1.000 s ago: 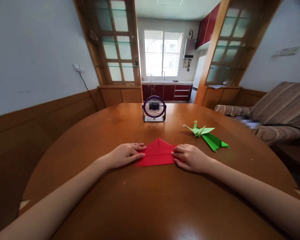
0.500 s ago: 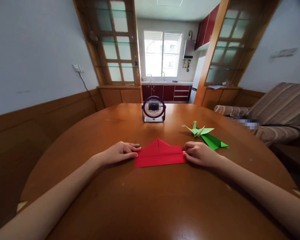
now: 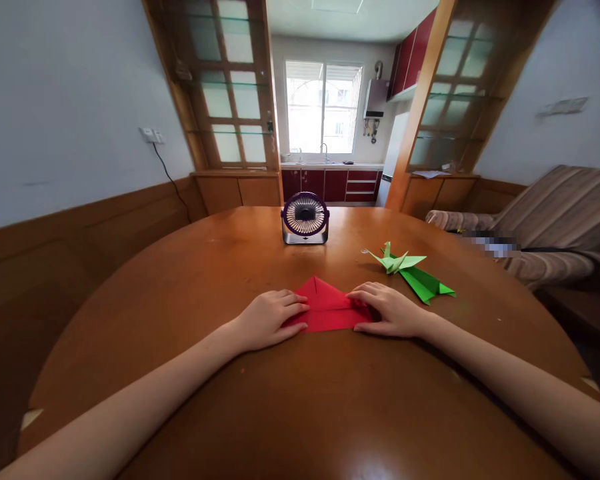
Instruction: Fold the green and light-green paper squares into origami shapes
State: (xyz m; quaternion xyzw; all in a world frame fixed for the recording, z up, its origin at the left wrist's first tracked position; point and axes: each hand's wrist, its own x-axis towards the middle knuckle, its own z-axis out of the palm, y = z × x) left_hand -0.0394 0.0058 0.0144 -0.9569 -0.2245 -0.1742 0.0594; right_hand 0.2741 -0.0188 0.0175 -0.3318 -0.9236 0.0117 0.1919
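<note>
A folded sheet of red paper [image 3: 329,321] lies on the wooden table in front of me, its peaked flap pointing away and a crease running across it. My left hand [image 3: 275,317] rests over the paper's left end, fingers stretched out on top and thumb along the near edge. Over the right end lies my right hand [image 3: 387,310], its fingers reaching across the paper and the thumb apart from them at the near edge. Both outer ends of the paper are partly hidden under the hands.
Beyond my right hand, a light green paper crane [image 3: 394,262] stands beside a darker green folded paper piece [image 3: 425,283]. A small round fan [image 3: 305,217] stands further back on the wooden table [image 3: 300,407]. A striped armchair [image 3: 565,213] is at the right.
Both hands have moved from the side edges onto the paper, the left one rightward. My right hand has gone from a pinch at the edge to spread fingers.
</note>
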